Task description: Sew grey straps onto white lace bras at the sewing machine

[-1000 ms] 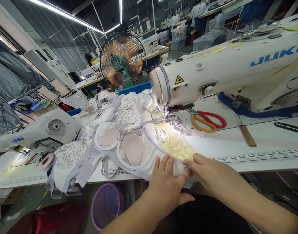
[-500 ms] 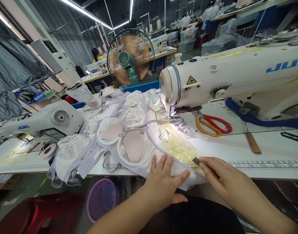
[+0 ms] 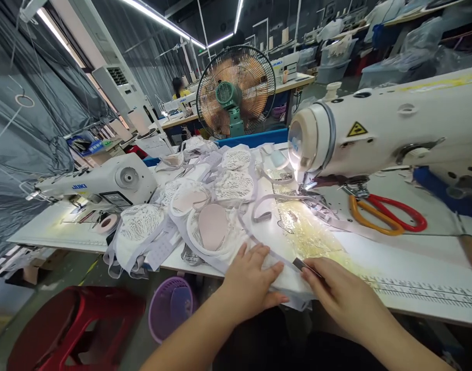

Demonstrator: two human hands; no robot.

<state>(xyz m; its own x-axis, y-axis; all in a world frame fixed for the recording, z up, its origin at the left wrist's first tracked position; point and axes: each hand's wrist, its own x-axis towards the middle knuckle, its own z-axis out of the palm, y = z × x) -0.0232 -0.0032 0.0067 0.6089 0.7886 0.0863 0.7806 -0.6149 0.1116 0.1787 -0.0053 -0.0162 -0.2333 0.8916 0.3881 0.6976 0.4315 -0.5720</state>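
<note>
A white lace bra (image 3: 230,234) with lilac edging and pale pink cup linings lies spread at the table's front edge. On its near wing rests my left hand (image 3: 251,278), fingers spread and pressing the cloth down. My right hand (image 3: 336,288) is closed around a small flat grey metal tool (image 3: 299,264); its tip points left just above the fabric, and the rest is hidden in my fingers. A lilac strap (image 3: 267,201) runs from the bra toward the needle area of the white sewing machine (image 3: 317,139).
More bras (image 3: 139,226) are heaped to the left, beside a second sewing machine (image 3: 120,178). Scissors with orange and red handles (image 3: 378,219) and a wooden-handled tool (image 3: 471,252) lie right. A fan (image 3: 236,93) stands behind; a purple basket (image 3: 170,309) and red stool (image 3: 81,319) are below.
The view has swung left, so everything sits further right. The grey tool's tip has come closer to my left hand, over the bra's edge. A strap loop now lies curled near the machine.
</note>
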